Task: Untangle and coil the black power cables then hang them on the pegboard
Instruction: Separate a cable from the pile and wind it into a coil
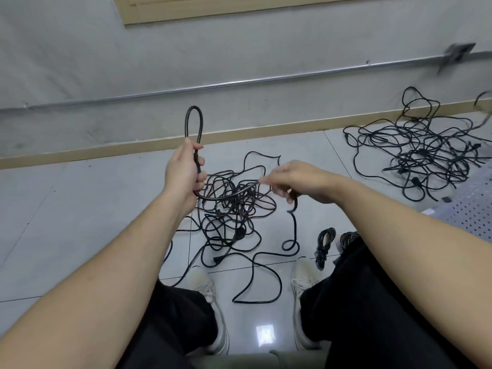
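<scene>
My left hand [183, 173] grips a black power cable [193, 121] folded into a narrow loop that stands up above my fist. From under that fist the cable arcs right to my right hand [295, 182], which holds it in curled fingers; the motion there is blurred. Below my right hand the cable hangs down and trails in curves across the floor between my feet. A tangled pile of black cables [231, 209] lies on the tiles just beyond my hands. A second, larger tangle [423, 153] lies at the far right by the wall.
Two coiled cable bundles [323, 245] lie on the floor by my right knee. A white perforated board [468, 211] shows at the right edge. A grey wall with a metal conduit [239, 82] runs behind. My shoes [302, 283] rest on the tiles.
</scene>
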A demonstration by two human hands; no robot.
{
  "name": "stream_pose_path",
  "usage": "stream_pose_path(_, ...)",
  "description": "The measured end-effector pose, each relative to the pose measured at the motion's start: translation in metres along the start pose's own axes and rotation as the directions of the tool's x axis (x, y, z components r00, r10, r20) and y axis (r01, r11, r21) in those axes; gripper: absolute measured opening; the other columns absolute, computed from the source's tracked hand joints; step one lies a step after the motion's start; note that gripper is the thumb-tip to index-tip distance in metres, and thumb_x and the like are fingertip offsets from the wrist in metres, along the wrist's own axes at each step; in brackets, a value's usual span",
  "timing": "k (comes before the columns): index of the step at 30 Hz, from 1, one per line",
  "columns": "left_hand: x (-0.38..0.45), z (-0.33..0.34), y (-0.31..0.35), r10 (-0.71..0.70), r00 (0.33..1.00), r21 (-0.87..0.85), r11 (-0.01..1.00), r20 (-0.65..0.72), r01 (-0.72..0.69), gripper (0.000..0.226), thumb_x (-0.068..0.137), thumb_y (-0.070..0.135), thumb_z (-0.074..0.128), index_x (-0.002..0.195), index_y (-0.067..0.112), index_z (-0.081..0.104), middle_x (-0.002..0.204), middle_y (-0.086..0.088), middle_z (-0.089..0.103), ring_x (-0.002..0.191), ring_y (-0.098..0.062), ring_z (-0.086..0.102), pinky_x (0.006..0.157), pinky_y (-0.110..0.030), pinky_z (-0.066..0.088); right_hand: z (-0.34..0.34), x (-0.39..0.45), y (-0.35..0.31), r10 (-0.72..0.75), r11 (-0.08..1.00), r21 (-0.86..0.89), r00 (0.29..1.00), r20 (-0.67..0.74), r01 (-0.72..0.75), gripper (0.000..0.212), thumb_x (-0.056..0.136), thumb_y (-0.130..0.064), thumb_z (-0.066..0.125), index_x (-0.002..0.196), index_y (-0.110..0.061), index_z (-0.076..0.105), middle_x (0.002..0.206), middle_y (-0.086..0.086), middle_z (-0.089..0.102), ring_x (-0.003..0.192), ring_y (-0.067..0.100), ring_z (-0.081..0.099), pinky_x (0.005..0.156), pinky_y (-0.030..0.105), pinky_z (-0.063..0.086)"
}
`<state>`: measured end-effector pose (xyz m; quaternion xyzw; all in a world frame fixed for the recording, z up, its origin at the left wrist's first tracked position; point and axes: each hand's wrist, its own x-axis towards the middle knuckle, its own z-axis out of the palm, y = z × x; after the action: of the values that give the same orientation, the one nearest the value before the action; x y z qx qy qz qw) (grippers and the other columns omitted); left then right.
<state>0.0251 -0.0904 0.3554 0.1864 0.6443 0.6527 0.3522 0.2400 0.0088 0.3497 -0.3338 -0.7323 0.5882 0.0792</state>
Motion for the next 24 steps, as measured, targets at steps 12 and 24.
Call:
stream_pose_path(12,-0.037,0.053,-0.028,-0.125,0.937,0.219,0.974,0.326,0.054,0.04,0.106,0.056,0.038,0.097,0.023,0.059,0.072,0.004,0.049,0.045,-0.009,0.034,0.041,-0.02,0.019,0.003,0.008,-0.015,-0.052,0.891,0.385,0.896,-0.442,0.241,0.024,0.105,-0.038,0.052,0.088,-0.025,0.063,0.097,-0.013,0.065,0.119,0.011,0.059,0.1,0.049,0.053)
stream_pose_path(24,-0.042,0.052,-0.03,-0.095,0.888,0.392,0.914,0.45,-0.101,0.011,0.096,0.027,0.063,0.088,0.019,0.061,0.075,-0.004,0.057,0.05,-0.013,0.036,0.045,-0.023,0.026,0.016,0.01,-0.025,-0.092,0.916,0.267,0.803,-0.588,0.3,0.028,0.096,-0.028,0.071,0.083,-0.011,0.053,0.076,0.003,0.071,0.062,0.025,0.072,0.066,0.048,0.059)
